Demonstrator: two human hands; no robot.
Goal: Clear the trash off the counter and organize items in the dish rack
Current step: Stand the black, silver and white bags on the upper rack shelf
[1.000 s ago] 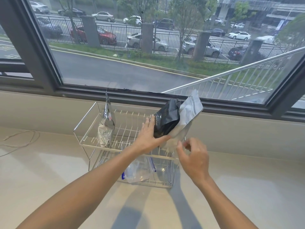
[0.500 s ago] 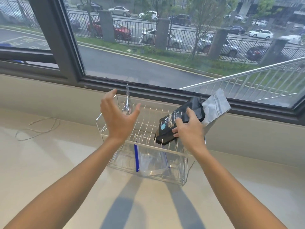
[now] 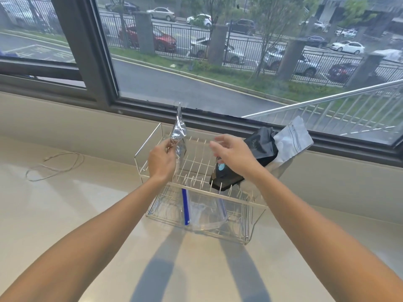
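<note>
Two bare hands worked over a white wire dish rack that stood on a smooth, pale, glossy counter, near its back edge below a dark-framed window. The rack was a two-tier frame of thin rods, with rows of short upright prongs on its upper level and a clear plastic tray at the bottom.

The left hand pinched the lower part of a crinkled silver foil pouch between thumb and fingers, at the upper tier's left end. That pouch stood upright and narrow, its flat sealed top rising above the rack's rear rail, its surface creased and reflective.

The right hand hovered open with fingers spread and loosely curled, gripping nothing, just in front of a matte black pouch. This black pouch leaned tilted back at the right end of the upper tier, its base among the prongs, with a small round blue mark low on its face. Behind it, touching, leaned a matte grey-silver pouch with a zip strip across its squared top, angled toward the rack's right rear corner.

On the lower tier lay a limp transparent zip bag with a blue closure strip.

Toward the counter's left rear, well apart from the rack, a thin pale cord lay in a loose loop.
</note>
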